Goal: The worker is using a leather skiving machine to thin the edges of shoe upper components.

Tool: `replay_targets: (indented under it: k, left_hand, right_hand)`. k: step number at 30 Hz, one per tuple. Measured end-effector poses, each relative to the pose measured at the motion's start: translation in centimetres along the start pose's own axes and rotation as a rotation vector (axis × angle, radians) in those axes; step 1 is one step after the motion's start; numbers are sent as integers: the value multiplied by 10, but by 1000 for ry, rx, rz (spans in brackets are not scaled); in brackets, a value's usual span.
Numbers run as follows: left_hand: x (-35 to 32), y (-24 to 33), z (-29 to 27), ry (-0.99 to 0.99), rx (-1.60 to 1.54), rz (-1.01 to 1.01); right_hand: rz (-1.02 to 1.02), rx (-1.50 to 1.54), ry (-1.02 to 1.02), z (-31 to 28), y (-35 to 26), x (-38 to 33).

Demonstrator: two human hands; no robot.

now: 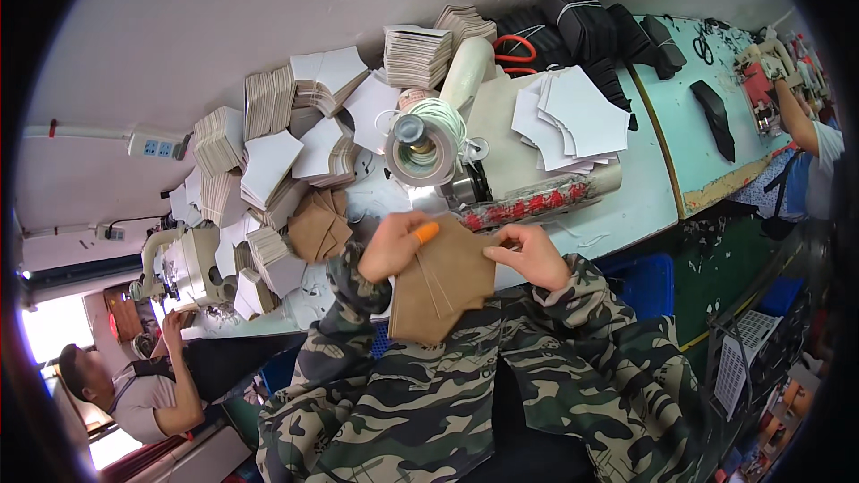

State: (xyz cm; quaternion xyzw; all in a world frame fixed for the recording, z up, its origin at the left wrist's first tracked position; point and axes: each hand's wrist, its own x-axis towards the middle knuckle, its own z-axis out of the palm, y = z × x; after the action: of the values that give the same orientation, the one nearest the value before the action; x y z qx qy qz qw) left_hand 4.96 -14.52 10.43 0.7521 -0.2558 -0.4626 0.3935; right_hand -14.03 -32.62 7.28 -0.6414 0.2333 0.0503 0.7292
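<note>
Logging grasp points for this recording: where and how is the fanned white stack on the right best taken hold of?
Probably grip the white stack by its near right edge, coming from the right with the right hand, thumb above, fingers beneath: it lies fairly flat, and its left edges fan out unevenly.

Sewing machine (469,73): red marks (530,202) along its front edge, none legible as lettering
Brown pieces (447,282): no readable text
</note>
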Motion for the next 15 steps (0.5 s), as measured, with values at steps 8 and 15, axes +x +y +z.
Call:
replay_targets:
  k: [8, 15]
  left_hand:
    - [36, -4, -16, -41, 84, -70]
    - [23, -10, -6, -126, 79, 29]
  right_hand:
    - [124, 195, 34, 6, 16, 1]
    - [-541, -465, 566, -56, -44, -9]
